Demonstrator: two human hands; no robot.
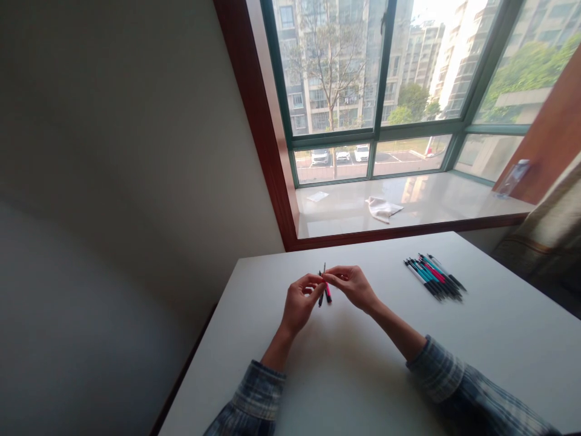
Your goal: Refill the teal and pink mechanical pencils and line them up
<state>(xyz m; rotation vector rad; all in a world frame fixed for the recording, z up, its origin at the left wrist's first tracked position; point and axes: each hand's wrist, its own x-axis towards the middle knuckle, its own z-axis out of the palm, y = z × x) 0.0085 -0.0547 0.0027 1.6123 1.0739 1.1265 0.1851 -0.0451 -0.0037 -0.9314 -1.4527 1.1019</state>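
Both my hands meet over the middle of the white table (345,375). My left hand (300,303) pinches a dark pen part (321,298) that points down. My right hand (353,286) grips a pink pen (327,291) with a black tip, held upright right beside the dark part. The fingertips of both hands touch around the two pieces. A thin refill tip sticks up above the fingers. To the right lies a pile of several pens (434,276), teal, pink and black, flat on the table, apart from my hands.
A white windowsill (408,209) behind the table carries a crumpled cloth (382,209), a paper scrap (317,196) and a clear plastic bottle (512,178). A red-brown window frame (267,133) stands at the left. Fabric of a seat (544,242) is at the right.
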